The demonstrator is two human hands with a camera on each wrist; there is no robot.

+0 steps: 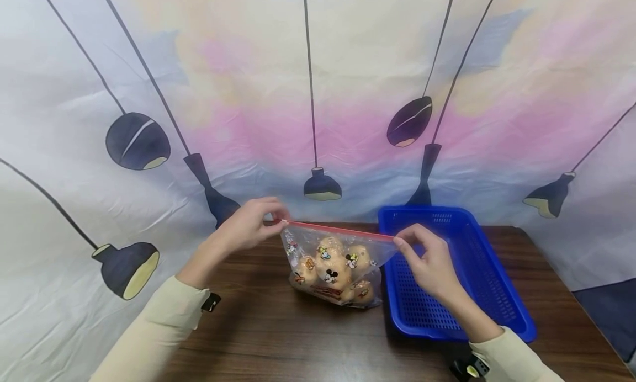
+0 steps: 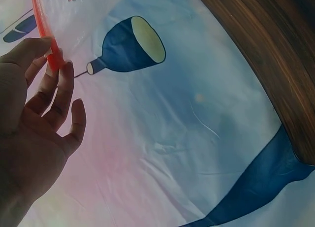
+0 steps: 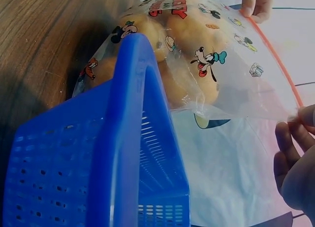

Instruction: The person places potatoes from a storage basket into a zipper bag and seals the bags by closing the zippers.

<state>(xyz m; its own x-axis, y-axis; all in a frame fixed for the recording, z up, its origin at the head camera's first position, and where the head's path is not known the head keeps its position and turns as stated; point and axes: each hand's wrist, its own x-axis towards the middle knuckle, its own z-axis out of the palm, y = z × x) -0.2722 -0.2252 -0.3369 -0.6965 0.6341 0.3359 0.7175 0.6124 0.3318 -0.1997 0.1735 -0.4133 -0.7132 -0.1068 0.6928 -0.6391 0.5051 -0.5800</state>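
A clear zip bag point(image 1: 343, 269) printed with cartoon figures stands on the table, its red zip strip point(image 1: 343, 229) stretched straight along the top. Inside it are several round, pale orange-brown things point(image 3: 184, 35) that look like potatoes or buns; the print and plastic blur their kind. My left hand point(image 1: 258, 222) pinches the left end of the strip between thumb and fingers, as the left wrist view also shows on the red strip point(image 2: 53, 54). At the other end, my right hand point(image 1: 429, 258) pinches the bag's top corner.
A blue plastic basket point(image 1: 462, 327) with slotted walls stands right of the bag, under my right forearm. The dark wooden table point(image 1: 278, 338) ends at a cloth backdrop point(image 1: 258, 122) printed with hanging lamps.
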